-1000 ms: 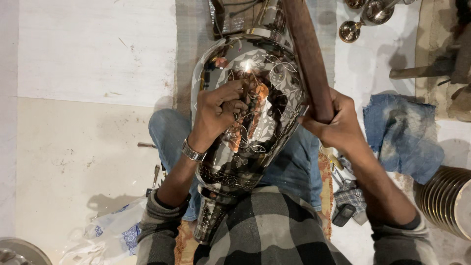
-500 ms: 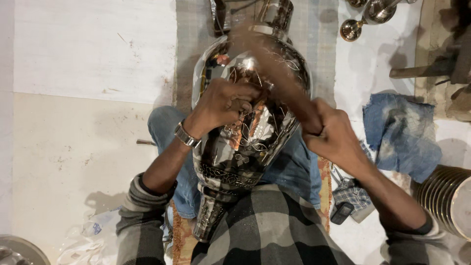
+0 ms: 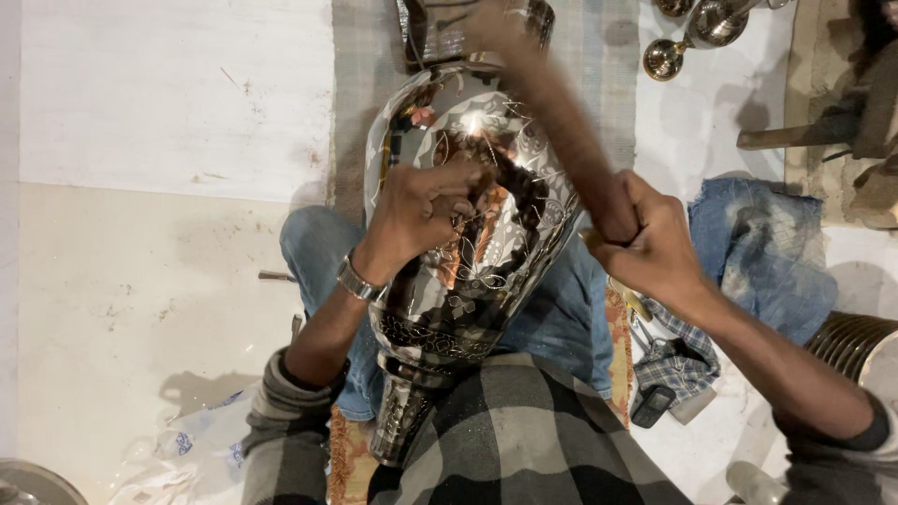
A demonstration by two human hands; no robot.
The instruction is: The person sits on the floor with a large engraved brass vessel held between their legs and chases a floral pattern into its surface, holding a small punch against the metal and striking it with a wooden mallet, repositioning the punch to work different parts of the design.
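Note:
A large shiny metal vase with engraved floral patterns lies across my lap, its neck toward me. My left hand is pinched on a small chisel-like tool pressed against the vase's belly. My right hand grips a long dark wooden stick that slants up and left over the vase and is blurred by motion. A metal watch sits on my left wrist.
Small brass goblets stand at the top right. A blue cloth lies right of my hand. A stack of metal plates sits at the right edge. A checked rag and a phone lie by my right leg.
The wooden stick has swung from leaning right of the vase to slanting across its upper part. My right hand has shifted with it. My left hand stays on the vase.

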